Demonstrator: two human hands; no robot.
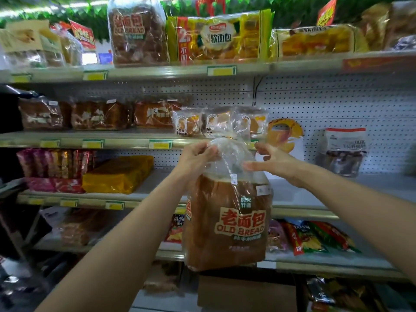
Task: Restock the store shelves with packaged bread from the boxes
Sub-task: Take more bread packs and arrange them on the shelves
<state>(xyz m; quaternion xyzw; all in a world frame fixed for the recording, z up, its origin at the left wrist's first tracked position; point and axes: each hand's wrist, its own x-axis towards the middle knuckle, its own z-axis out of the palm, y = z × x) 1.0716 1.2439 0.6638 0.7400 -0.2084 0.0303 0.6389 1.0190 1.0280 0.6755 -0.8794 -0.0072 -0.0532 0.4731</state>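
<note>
While left hand (198,155) pinches bread bag (227,212) neck, arms outstretched, right hand (273,162) grip wide, fingers spread

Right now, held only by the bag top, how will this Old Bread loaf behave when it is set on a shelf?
The Old Bread loaf hangs from the left hand, so it probably swings. Its loose bag looks slippery and crumpling. Standing tall, it may tip; bread likely squashes easily.

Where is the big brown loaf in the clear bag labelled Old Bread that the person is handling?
The brown Old Bread loaf in its clear plastic bag hangs mid-frame before the shelves, its gathered top pinched by the left hand, the right hand beside it.
</note>
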